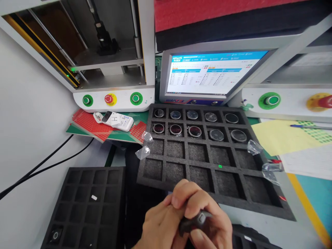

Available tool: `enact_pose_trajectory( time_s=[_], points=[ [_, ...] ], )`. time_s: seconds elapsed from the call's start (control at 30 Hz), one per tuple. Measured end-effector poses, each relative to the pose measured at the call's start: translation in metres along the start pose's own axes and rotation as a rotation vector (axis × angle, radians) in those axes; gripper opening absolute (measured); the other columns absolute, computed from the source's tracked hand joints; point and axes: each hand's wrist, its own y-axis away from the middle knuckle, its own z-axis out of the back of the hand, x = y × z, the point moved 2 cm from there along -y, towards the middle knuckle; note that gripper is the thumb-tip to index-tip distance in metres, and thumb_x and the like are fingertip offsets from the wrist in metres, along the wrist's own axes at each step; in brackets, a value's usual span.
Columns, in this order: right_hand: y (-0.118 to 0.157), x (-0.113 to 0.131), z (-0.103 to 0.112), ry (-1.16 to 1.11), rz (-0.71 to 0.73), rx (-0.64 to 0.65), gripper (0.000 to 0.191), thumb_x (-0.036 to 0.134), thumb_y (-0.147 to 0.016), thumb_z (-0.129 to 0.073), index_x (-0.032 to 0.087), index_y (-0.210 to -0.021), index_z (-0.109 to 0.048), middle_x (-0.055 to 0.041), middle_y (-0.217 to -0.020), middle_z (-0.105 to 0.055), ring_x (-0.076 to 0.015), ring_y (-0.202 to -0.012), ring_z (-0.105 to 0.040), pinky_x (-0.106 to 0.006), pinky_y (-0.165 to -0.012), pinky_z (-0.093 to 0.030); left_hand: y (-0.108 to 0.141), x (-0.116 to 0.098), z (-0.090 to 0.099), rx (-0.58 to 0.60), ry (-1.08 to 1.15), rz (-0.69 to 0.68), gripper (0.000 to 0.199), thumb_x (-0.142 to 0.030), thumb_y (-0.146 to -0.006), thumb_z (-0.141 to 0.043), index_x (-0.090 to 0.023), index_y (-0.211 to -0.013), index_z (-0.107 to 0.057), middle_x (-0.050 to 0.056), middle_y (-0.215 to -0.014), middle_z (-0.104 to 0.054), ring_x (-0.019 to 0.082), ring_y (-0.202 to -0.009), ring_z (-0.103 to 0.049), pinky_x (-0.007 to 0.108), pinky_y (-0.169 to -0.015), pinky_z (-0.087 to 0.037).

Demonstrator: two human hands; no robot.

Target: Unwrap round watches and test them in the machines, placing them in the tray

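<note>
At the bottom centre, my right hand [215, 216] curls closed around a small black object [193, 224], dark and rounded with a raised button on its side. The kind of object is not clear, as fingers cover most of it. My left hand [159, 221] presses against the right hand, its fingers largely hidden beneath the right fingers. Just beyond both hands lies a black foam tray [190, 160] with square compartments. Its two far rows hold round watch-like pieces [194, 131] with dark glass faces, some reddish; the two near rows are bare foam.
A second foam tray [85, 181] sits lower left, a small part [55, 236] in one corner. Behind are a press machine [114, 98] with buttons and a monitor [207, 74]. A white handheld device [118, 121] lies left; yellow paper [275, 138] and a pen [308, 127] lie right.
</note>
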Motion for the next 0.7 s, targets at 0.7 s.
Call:
enact_pose_trajectory(
  time_s=[0.7],
  points=[
    [-0.0022, 0.0024, -0.0053, 0.037, 0.073, 0.029, 0.011, 0.031, -0.093, -0.059, 0.021, -0.093, -0.062, -0.0052, -0.085, -0.059, -0.0187, -0.081, -0.060, -0.034, -0.075, -0.059, -0.0023, 0.0009, -0.0022, -0.092, 0.100, 0.014, 0.035, -0.034, -0.104, -0.034, -0.023, -0.100, -0.067, -0.001, -0.072, -0.075, 0.012, -0.058, -0.071, 0.019, -0.063, -0.055]
  ],
)
